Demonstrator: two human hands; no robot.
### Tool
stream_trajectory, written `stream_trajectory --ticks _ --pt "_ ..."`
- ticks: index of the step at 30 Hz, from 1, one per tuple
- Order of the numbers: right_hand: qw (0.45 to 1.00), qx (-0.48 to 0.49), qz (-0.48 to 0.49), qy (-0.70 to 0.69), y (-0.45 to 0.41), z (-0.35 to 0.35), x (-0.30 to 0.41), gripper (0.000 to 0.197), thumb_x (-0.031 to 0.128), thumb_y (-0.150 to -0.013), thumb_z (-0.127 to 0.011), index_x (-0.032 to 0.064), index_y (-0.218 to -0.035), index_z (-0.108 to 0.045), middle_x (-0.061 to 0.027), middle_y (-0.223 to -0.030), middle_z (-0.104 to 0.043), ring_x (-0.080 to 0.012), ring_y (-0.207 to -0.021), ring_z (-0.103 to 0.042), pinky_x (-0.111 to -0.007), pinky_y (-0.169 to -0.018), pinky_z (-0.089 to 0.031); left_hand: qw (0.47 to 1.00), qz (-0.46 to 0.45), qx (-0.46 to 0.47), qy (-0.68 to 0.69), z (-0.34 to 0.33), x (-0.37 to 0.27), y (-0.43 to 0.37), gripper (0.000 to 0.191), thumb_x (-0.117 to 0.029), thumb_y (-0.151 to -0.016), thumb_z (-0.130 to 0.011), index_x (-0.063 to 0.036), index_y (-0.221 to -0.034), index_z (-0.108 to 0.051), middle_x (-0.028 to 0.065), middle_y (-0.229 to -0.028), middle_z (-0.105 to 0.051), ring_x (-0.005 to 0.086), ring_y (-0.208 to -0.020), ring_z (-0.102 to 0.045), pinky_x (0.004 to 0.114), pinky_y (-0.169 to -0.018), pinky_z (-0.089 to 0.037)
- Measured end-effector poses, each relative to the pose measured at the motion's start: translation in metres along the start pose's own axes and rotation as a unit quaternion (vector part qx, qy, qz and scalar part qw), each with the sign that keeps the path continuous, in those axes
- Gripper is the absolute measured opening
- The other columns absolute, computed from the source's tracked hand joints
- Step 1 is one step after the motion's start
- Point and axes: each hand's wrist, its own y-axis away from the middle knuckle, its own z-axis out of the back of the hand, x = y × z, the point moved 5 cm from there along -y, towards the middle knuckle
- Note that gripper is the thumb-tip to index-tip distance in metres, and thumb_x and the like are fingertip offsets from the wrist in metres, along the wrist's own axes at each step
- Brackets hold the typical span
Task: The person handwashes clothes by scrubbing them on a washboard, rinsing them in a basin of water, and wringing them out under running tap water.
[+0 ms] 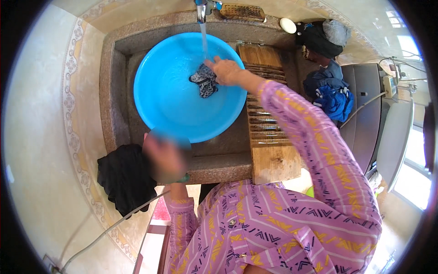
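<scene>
In a stone sink (107,102) a round blue plastic basin (150,113) holds water. A stream falls into it from a chrome faucet (202,12). My right hand (228,71) reaches over the basin's right side and has its fingers on a patterned grey and black cloth (205,80) near the stream. My left hand (166,156) is at the front left edge of the sink, by the basin's near rim and beside a black garment (126,178). A blur covers that hand, so its fingers cannot be made out.
A wooden washboard (273,161) leans across the sink, right of the basin. A scrub brush (242,13) and white soap (287,25) rest on the back ledge. Dark clothes (323,37) and blue clothes (333,99) lie to the right. A cable (113,226) runs at lower left.
</scene>
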Motion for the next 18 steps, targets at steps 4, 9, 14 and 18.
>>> stream_trajectory --ticks 4,9,14,18 --pt "0.973 -0.049 -0.181 -0.137 -0.001 -0.068 -0.029 0.029 0.015 -0.073 -0.058 0.0032 -0.099 -0.059 -0.0236 -0.092 -0.059 -0.0338 -0.091 -0.058 -0.041 -0.080 -0.047 0.994 0.076 0.079 0.021 -0.056 -0.041 0.000 0.051 -0.037 -0.084 -0.055 -0.0074 -0.122 -0.038 0.0107 -0.107 -0.047 0.0181 -0.095 -0.045 0.037 -0.074 -0.044" --pt "0.923 -0.075 -0.068 -0.371 -0.006 -0.002 0.094 0.023 0.024 -0.074 -0.055 0.0055 -0.085 -0.062 -0.0202 -0.082 -0.062 -0.0385 -0.080 -0.060 -0.046 -0.073 -0.047 0.828 0.498 0.114 0.229 -0.089 0.043 -0.062 0.063 -0.043 -0.086 -0.050 -0.0089 -0.134 -0.028 0.0165 -0.128 -0.039 0.0328 -0.114 -0.040 0.053 -0.084 -0.044" --pt "0.942 -0.127 -0.107 -0.292 -0.012 -0.019 0.076 0.024 0.029 -0.082 -0.051 0.0079 -0.086 -0.061 -0.0177 -0.080 -0.063 -0.0365 -0.076 -0.061 -0.047 -0.068 -0.048 0.841 0.248 0.332 0.348 -0.122 0.072 -0.099 0.050 -0.032 -0.086 -0.050 -0.0072 -0.128 -0.035 0.0183 -0.123 -0.044 0.0353 -0.110 -0.045 0.056 -0.084 -0.043" --pt "0.950 -0.011 -0.278 -0.141 -0.017 -0.075 -0.021 0.026 0.029 -0.086 -0.046 0.0097 -0.095 -0.059 -0.0161 -0.095 -0.062 -0.0345 -0.085 -0.060 -0.048 -0.071 -0.047 0.875 0.363 0.242 0.213 -0.120 0.051 -0.082 0.057 -0.036 -0.084 -0.053 -0.0100 -0.130 -0.031 0.0202 -0.129 -0.036 0.0401 -0.106 -0.047 0.058 -0.081 -0.043"
